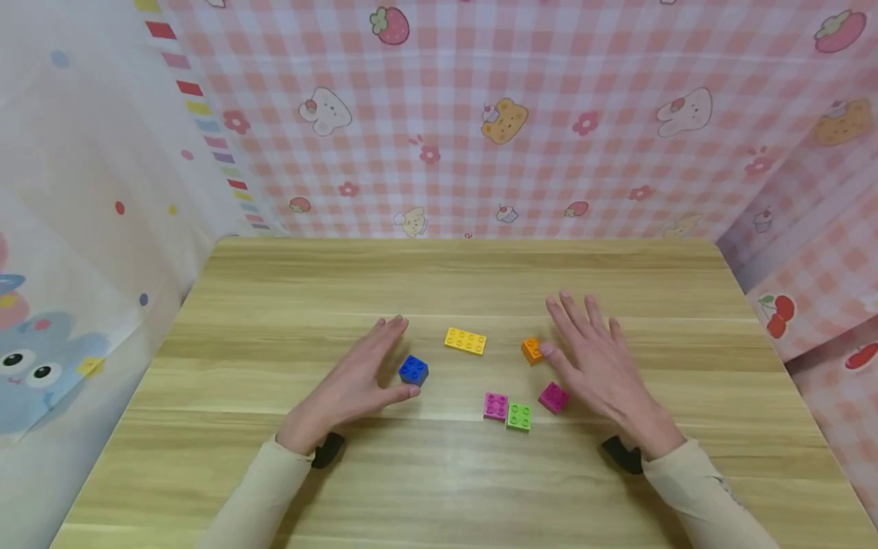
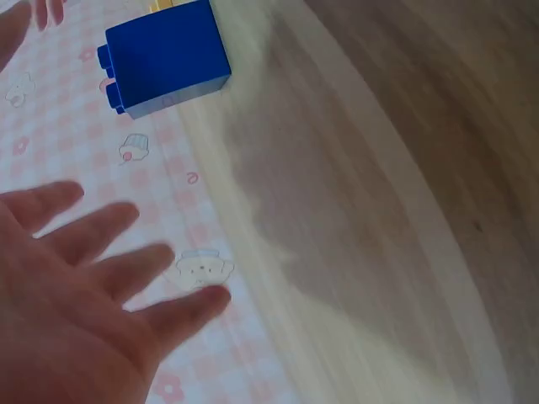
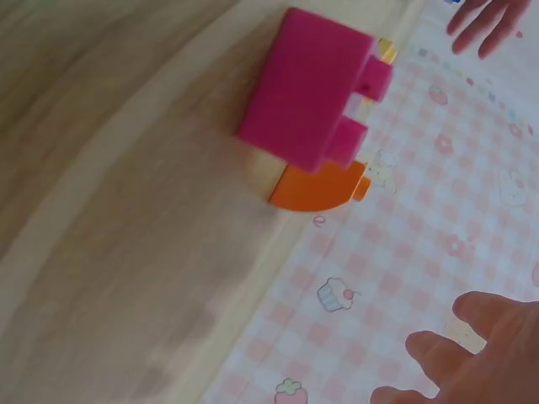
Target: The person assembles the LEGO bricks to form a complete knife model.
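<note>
Over the left part of the wooden table, my left hand (image 1: 357,377) has its fingers spread around a blue brick (image 1: 414,370), thumb apart from the fingers. In the left wrist view the blue brick (image 2: 168,55) stands clear of the fingers. My right hand (image 1: 600,366) is held with fingers extended. Its thumb overlaps the edge of an orange brick (image 1: 531,351) in the head view; whether they touch I cannot tell. A dark pink brick (image 1: 553,397) lies below that thumb. In the right wrist view, the dark pink brick (image 3: 307,88) partly hides the orange brick (image 3: 320,187).
A flat yellow brick (image 1: 466,341) with two rows of studs lies between the hands. Nearer the front, a pink brick (image 1: 496,406) and a lime green brick (image 1: 519,417) sit side by side. Behind the table (image 1: 439,488) hangs a pink checked cloth (image 1: 466,84).
</note>
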`<state>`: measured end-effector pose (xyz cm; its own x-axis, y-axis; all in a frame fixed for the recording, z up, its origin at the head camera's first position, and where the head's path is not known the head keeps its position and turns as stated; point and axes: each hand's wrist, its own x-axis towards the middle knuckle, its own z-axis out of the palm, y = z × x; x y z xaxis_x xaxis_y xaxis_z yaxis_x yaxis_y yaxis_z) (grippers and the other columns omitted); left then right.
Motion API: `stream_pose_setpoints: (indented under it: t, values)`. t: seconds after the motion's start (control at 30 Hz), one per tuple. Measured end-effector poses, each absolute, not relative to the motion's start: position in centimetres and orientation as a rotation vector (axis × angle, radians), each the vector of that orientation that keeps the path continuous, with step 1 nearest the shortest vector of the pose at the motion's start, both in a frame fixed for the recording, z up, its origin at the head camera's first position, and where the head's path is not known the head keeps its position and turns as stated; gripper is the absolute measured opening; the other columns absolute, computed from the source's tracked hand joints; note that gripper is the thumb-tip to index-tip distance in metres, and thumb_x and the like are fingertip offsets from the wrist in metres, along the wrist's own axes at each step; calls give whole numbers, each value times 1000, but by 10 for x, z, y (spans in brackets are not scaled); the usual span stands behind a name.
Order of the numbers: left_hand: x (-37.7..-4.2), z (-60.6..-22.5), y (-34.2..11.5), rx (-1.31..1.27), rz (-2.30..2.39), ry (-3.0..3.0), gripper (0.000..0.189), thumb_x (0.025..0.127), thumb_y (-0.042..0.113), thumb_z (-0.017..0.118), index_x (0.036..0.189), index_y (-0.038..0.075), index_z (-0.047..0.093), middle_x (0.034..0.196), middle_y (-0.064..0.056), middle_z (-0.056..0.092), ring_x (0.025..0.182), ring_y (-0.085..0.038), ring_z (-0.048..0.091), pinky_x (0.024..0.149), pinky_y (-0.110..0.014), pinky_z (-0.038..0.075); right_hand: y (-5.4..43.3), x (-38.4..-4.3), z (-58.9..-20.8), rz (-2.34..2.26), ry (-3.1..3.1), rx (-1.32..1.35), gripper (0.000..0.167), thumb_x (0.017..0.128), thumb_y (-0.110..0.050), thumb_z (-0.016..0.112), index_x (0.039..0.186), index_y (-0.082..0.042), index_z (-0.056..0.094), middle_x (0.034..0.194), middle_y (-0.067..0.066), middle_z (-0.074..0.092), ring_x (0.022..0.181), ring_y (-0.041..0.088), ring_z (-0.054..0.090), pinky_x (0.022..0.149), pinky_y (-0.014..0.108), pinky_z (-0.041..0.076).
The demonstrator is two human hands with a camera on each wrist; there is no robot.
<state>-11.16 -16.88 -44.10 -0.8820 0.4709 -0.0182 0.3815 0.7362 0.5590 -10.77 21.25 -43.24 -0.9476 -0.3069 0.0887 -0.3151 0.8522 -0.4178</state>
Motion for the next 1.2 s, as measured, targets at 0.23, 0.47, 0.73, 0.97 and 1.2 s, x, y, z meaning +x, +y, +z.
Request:
stream_pose_setpoints:
  t: [0.23,0.47,0.73,0.97,1.2]
  values:
    - [-118,-439,-165,718,905,2651,89,91,36,82,161,11,34,163,-12,40,149,-34,36,121,-55,32,201,-110,-426,731,-2974,567,71,108,-55,37,166,-17,21,172,11,16,158,40,6,120,72,11]
    - [-126,-438,-163,747,956,2550,83,91,21,83,159,8,37,153,-10,53,142,-30,48,119,-50,37,189,-119,-420,743,-2978,676,71,108,-56,42,164,-15,30,171,9,21,158,36,11,123,67,14]
    - [-132,-443,-163,756,973,2497,75,90,14,82,154,5,45,145,-11,60,132,-28,57,113,-48,45,174,-131,-413,761,-3007,799,76,105,-61,47,163,-15,33,171,4,22,158,30,12,124,63,16]
    - [-136,-447,-164,733,984,2479,61,90,14,83,144,5,56,141,-10,62,129,-27,59,111,-45,48,159,-147,-407,763,-3050,893,87,96,-68,58,161,-15,37,171,2,22,159,29,10,124,62,19]
    - [-138,-450,-166,686,1037,2433,50,90,11,82,135,6,61,135,-9,65,125,-27,63,108,-44,51,142,-164,-407,844,-3114,1009,88,93,-57,72,161,-15,37,170,5,24,157,33,16,124,60,20]
